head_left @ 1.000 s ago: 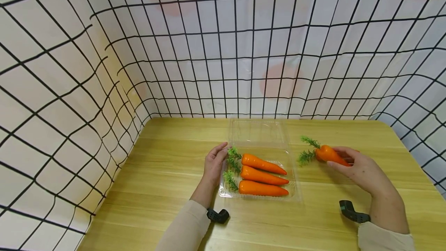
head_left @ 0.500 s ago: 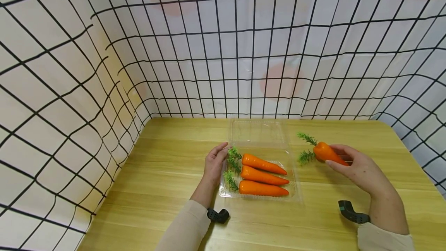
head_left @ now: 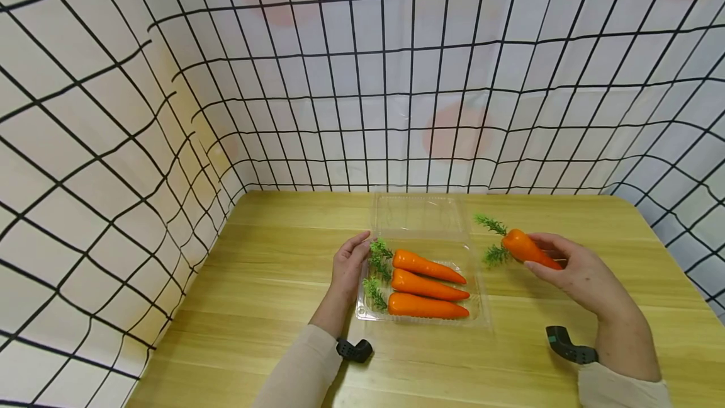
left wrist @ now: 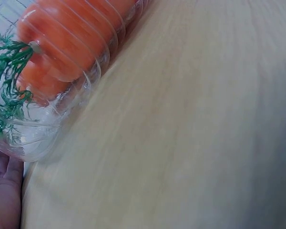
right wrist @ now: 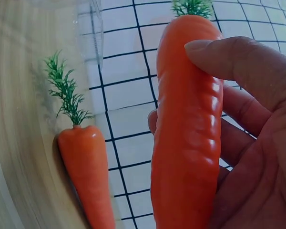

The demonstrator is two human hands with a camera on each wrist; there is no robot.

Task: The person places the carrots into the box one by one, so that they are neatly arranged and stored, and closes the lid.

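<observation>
Carrot (head_left: 522,248) farther left, diagonal, greens (head_left: 491,225) leftward

Three carrots (head_left: 430,286) lie in the container (head_left: 362,313), its lid (head_left: 419,214) behind them, two more carrots (head_left: 523,247) to their right

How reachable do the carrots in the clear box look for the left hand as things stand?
Probably yes: the left hand is at the side of the clear box, and its lid is folded back, so the three carrots inside look uncovered from above.

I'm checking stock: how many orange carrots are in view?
5 glossy orange carrots: three in the clear plastic box, one in the right hand, one on the wooden table.
</observation>
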